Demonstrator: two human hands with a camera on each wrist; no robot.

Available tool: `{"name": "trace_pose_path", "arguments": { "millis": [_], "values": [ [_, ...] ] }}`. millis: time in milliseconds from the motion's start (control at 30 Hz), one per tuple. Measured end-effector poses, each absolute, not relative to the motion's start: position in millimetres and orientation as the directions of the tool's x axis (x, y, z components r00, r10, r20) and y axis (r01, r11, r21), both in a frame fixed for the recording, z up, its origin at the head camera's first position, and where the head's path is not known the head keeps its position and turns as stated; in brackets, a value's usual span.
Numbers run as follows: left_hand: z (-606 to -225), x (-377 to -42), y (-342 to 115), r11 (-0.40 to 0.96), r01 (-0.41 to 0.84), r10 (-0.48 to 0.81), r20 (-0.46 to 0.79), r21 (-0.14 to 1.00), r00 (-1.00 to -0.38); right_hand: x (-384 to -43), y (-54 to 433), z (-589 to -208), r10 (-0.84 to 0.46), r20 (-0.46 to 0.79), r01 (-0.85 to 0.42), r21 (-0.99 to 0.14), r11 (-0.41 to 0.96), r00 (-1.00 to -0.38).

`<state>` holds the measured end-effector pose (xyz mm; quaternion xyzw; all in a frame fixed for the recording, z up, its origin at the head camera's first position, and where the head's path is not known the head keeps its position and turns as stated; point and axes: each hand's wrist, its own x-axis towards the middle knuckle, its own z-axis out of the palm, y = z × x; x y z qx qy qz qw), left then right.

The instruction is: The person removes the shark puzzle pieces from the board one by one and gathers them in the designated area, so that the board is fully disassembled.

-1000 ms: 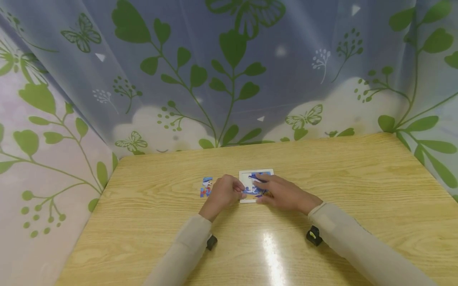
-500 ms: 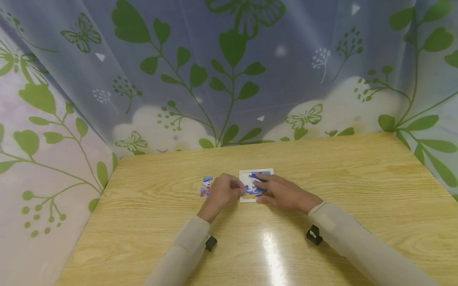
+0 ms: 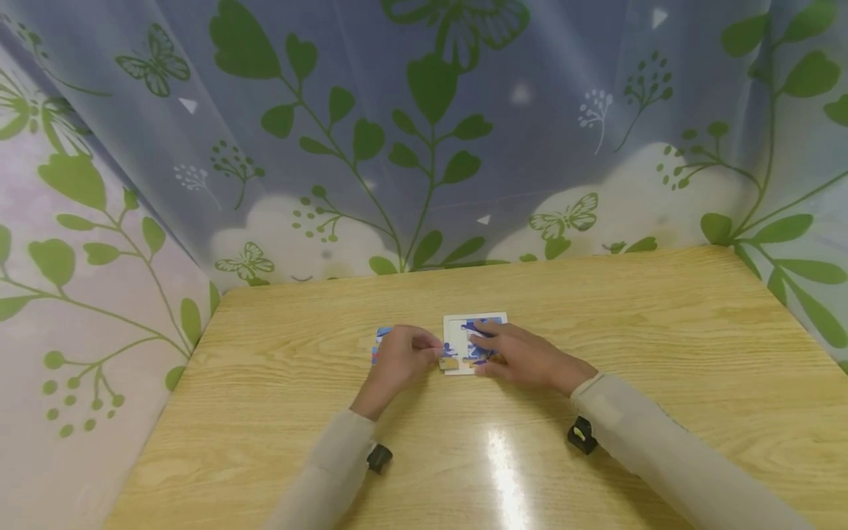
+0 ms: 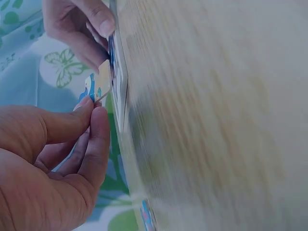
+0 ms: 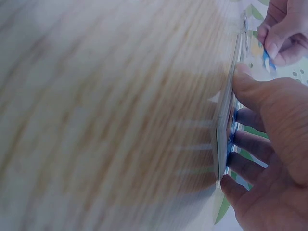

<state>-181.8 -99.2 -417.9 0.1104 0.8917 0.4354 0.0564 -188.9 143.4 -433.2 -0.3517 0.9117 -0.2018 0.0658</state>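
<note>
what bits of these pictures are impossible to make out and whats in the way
Head view: part of the puzzle picture in the white frame, covered by the right hand.
Head view: how many loose pieces there are, partly hidden by the left hand.
Left wrist view: the gripped end of the held piece, hidden by the left hand.
Right wrist view: the held piece's print, blurred and partly covered.

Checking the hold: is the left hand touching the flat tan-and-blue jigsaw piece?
Touching: the left wrist view shows the left hand pinching the jigsaw piece.

One left grip [image 3: 392, 366], one right grip [image 3: 530, 357], one puzzle tray [image 3: 454, 331], one held piece [image 3: 450, 361], two black wrist devices [image 3: 380, 458] [image 3: 581, 436], one table [image 3: 252, 442]
</note>
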Motion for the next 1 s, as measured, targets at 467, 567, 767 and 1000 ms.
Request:
{"name": "trace_pose_path", "arguments": {
  "millis": [467, 567, 767, 1000],
  "values": [
    [-426, -162, -156, 0.625, 0.058, 0.134, -0.034, 0.779, -0.990, -189, 145, -435, -0.674, 0.029, -0.620, -0.423, 0.661, -0.738],
    [-424, -159, -165, 0.624, 0.028, 0.113, -0.055, 0.781, -0.992, -190, 146, -437, -0.679, 0.032, -0.625, -0.424, 0.655, -0.733],
    [-419, -155, -179, 0.635, -0.011, 0.089, -0.088, 0.772, -0.992, -190, 146, -437, -0.674, 0.032, -0.621, -0.421, 0.661, -0.738],
    [-419, -155, -190, 0.677, -0.019, 0.089, -0.107, 0.736, -0.990, -189, 146, -436, -0.675, 0.033, -0.620, -0.430, 0.656, -0.737]
  ]
}}
